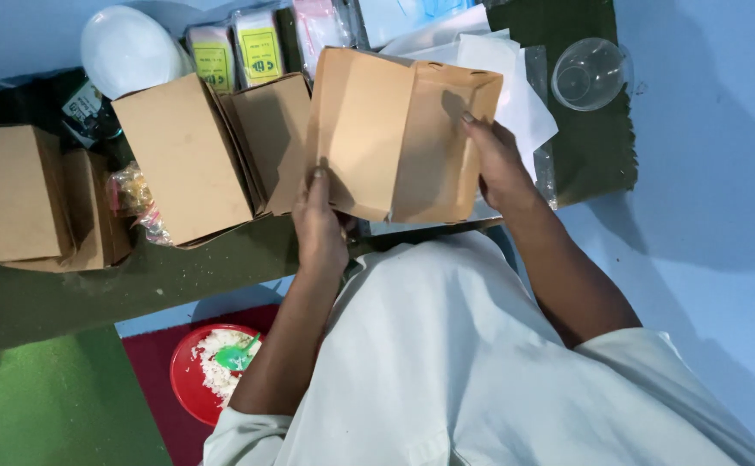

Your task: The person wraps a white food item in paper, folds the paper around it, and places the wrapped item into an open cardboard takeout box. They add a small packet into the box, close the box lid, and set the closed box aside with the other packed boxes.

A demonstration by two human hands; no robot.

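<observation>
I hold a brown cardboard box (395, 129) upright in front of my chest with both hands. My left hand (319, 226) grips its lower left edge, thumb pressed on the front panel. My right hand (500, 164) clasps the right side, fingers up near the top corner. The box's top flaps look partly open. It hovers above a dark green table (136, 285), just right of two similar closed brown boxes (192, 155).
More brown boxes (15, 190) stand at the left. Yellow-labelled packets (238, 53), a white dome lid (127, 47), white paper sheets (515, 86) and a clear plastic cup (589, 73) lie behind. A red bowl (189, 384) of white shreds with a green scoop sits on the floor.
</observation>
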